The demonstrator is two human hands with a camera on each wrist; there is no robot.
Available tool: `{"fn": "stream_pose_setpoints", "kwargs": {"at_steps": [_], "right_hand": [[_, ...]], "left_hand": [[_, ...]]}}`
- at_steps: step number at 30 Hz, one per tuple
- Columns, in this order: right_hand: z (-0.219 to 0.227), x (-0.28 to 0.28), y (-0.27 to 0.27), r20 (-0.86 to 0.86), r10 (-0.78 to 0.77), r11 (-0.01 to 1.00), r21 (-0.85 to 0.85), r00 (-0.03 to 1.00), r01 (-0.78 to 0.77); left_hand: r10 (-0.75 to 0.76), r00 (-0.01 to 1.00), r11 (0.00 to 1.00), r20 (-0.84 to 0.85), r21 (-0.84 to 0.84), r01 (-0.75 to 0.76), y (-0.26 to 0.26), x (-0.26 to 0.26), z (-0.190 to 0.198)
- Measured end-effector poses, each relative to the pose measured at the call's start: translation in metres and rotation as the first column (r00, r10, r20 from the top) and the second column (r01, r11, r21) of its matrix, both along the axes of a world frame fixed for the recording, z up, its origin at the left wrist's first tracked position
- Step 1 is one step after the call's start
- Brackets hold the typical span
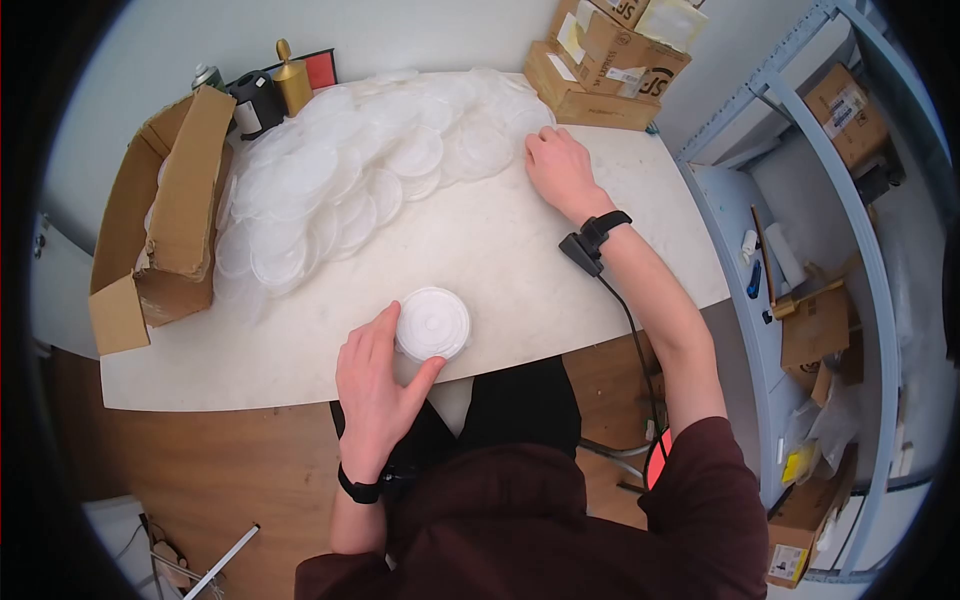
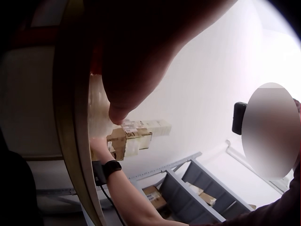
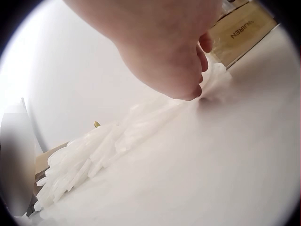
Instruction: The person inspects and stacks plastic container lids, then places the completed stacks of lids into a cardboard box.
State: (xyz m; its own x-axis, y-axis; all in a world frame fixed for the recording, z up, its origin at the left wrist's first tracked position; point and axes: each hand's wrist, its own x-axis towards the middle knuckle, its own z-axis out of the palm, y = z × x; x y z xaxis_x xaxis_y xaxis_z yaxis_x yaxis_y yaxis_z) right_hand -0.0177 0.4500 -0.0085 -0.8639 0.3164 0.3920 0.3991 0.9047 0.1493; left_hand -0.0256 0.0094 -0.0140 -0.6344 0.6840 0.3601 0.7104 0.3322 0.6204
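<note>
A round white plastic lid (image 1: 433, 322) with concentric rings, the top of what looks like a short stack, lies near the table's front edge. My left hand (image 1: 378, 375) holds it by the side, forefinger at the far left of the rim and thumb at the near right. At the back right, my right hand (image 1: 563, 172) has its fingers bent at the end of a heap of translucent lids (image 1: 410, 150). In the right wrist view the right fingertips (image 3: 195, 94) come low to the tabletop beside the heap's last lids; I cannot tell whether they pinch one.
An open cardboard box (image 1: 185, 190) stands left of the heap on the white table (image 1: 490, 260). Behind are a black container (image 1: 258, 104) and a gold bottle (image 1: 291, 82). Stacked cartons (image 1: 610, 75) fill the back right corner. A blue-grey shelf (image 1: 735, 215) borders the right side.
</note>
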Motion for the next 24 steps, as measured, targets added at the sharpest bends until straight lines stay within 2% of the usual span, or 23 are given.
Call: {"fn": "stream_pose_setpoints", "kwargs": {"at_steps": [2, 6, 8, 11, 12, 14, 18, 20, 24], "right_hand": [[0.008, 0.005, -0.007, -0.062, -0.005, 0.996, -0.089, 0.998, -0.001], [0.004, 0.012, 0.001, -0.064, 0.073, 0.989, -0.125, 0.995, -0.080], [0.006, 0.014, 0.001, 0.025, 0.080, 0.997, -0.011, 0.997, -0.079], [0.011, 0.017, -0.002, -0.007, 0.175, 0.984, 0.036, 0.985, -0.175], [0.012, 0.017, -0.004, -0.008, 0.176, 0.984, 0.038, 0.984, -0.175], [0.011, 0.018, -0.012, -0.121, 0.254, 0.965, -0.043, 0.960, -0.260], [0.005, 0.009, -0.009, -0.079, 0.218, 0.976, 0.013, 0.973, -0.218], [0.009, 0.007, -0.011, -0.077, 0.045, 0.999, -0.022, 0.996, -0.047], [0.014, 0.015, -0.004, 0.014, -0.015, 0.997, -0.074, 1.000, 0.016]], "left_hand": [[0.000, 1.000, 1.000, 0.003, 0.002, 0.000, -0.001, -0.001, 0.001], [0.007, 0.999, 1.000, -0.038, 0.008, -0.007, -0.002, -0.002, 0.000], [-0.007, 0.999, 1.000, -0.039, 0.005, 0.007, -0.002, -0.002, 0.000], [-0.018, 0.997, 1.000, -0.081, 0.020, 0.020, -0.002, -0.003, -0.002], [-0.017, 0.997, 1.000, -0.082, 0.022, 0.019, -0.001, -0.003, -0.002], [-0.009, 0.996, 1.000, -0.085, 0.014, 0.011, -0.001, -0.002, -0.002], [-0.009, 0.997, 1.000, -0.081, 0.005, 0.009, 0.000, -0.002, -0.003], [-0.011, 0.997, 1.000, -0.070, 0.003, 0.011, -0.001, -0.002, -0.002], [-0.002, 0.998, 1.000, -0.067, 0.008, 0.003, 0.001, -0.001, -0.003]]}}
